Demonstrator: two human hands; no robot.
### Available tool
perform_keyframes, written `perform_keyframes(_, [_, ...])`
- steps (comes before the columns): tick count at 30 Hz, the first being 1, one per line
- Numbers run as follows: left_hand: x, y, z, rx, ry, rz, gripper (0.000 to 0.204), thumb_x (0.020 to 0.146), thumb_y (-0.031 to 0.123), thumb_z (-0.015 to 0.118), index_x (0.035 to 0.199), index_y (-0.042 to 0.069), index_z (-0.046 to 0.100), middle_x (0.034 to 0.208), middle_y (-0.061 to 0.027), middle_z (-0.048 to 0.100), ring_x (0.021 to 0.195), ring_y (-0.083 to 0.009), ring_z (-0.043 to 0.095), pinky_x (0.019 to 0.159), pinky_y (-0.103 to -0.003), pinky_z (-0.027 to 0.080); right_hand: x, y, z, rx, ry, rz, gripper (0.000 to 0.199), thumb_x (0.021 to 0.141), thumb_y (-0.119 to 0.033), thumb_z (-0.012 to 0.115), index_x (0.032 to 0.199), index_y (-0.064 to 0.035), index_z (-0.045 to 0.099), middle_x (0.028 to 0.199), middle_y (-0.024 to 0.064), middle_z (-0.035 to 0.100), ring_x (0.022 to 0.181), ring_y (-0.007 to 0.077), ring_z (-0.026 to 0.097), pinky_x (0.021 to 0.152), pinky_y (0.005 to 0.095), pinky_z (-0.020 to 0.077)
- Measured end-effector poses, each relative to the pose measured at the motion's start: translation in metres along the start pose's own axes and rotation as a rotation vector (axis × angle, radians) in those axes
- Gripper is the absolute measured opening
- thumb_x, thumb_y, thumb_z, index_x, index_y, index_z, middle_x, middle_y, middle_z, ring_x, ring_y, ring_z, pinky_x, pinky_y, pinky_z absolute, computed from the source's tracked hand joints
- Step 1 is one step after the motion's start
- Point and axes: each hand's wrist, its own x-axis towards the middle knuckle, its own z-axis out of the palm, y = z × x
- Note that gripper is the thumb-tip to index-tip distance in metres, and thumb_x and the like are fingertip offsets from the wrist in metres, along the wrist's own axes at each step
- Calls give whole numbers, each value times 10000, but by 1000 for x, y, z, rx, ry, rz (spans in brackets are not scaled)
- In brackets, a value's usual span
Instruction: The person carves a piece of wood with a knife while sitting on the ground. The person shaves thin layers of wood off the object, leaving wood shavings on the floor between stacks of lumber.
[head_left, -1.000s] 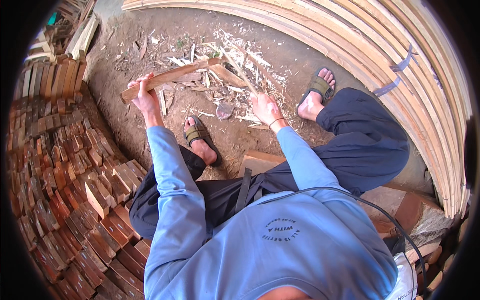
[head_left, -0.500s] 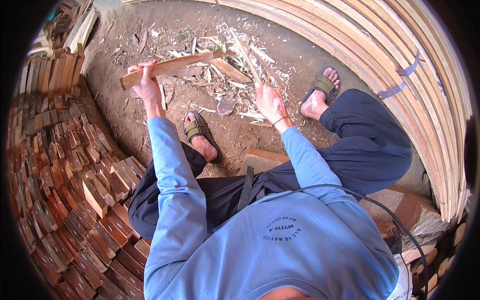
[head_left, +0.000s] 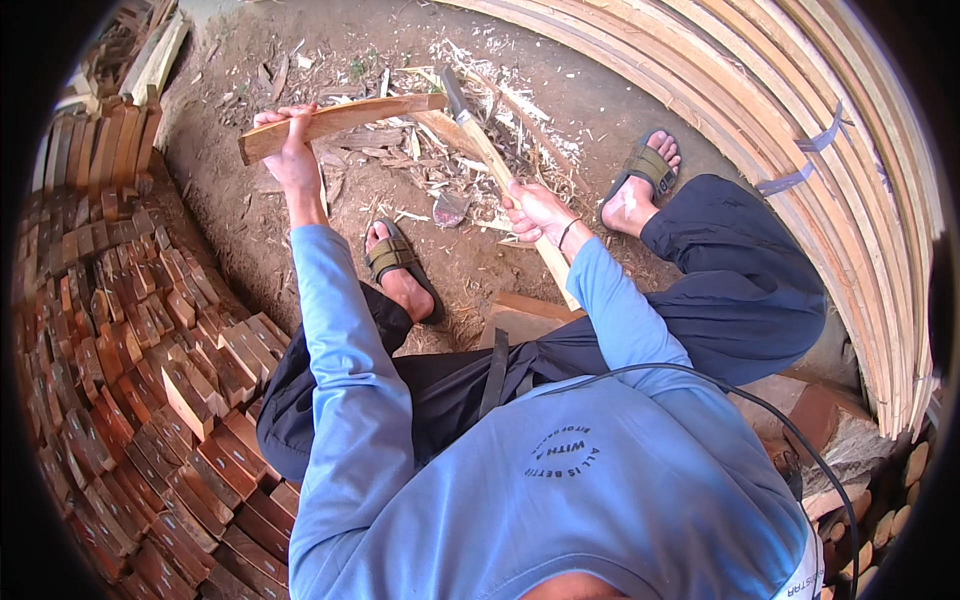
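Note:
My left hand (head_left: 293,150) is closed around the near-left end of a slightly curved strip of wood (head_left: 370,115), held out in the air toward the right. In my right hand (head_left: 540,212) is a long-handled knife, its pale wooden handle (head_left: 487,150) running back beneath my wrist. The knife's grey blade (head_left: 455,95) points away from me, beside the strip's far end. Whether blade and wood touch, I cannot tell. Below them, wood shavings and split offcuts (head_left: 430,165) lie scattered on the dirt ground.
Stacked wooden blocks (head_left: 180,440) fill the left side. Long bent boards (head_left: 800,110), bound with a strap (head_left: 820,135), curve along the right. My sandalled feet (head_left: 400,275) stand either side of the shavings. A black cable (head_left: 760,398) crosses my shirt.
The knife has come back toward me, its blade dropping to the strip's far end and its handle now showing behind my right hand. My left hand and the strip have barely shifted.

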Motion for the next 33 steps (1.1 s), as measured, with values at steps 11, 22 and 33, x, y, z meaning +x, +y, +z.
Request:
perform_keyframes(11, [-2, -3, -6, 119, 102, -24, 324, 816, -125, 619, 944, 80, 403, 863, -92, 596, 899, -228, 644, 947, -428, 510, 5, 23, 3, -1447, 768, -669, 350, 984, -256, 508, 908, 59, 641, 815, 280, 657, 732, 448, 651, 701, 508, 542])
perform_keyframes(22, [-7, 1, 1, 11, 142, -2, 292, 803, -131, 614, 910, 75, 437, 861, -76, 601, 868, -196, 636, 900, -428, 547, -43, -18, 44, -198, 178, -301, 368, 1051, -402, 406, 831, -109, 435, 572, -64, 333, 395, 38, 289, 321, 225, 227])
perform_keyframes(33, [4, 78, 24, 116, 123, 50, 271, 750, -149, 644, 859, 64, 516, 847, -68, 581, 821, -202, 615, 822, -382, 546, -77, -41, 56, -397, 401, -467, 379, 1034, -379, 470, 761, -123, 409, 558, -78, 313, 391, 24, 261, 331, 223, 201])
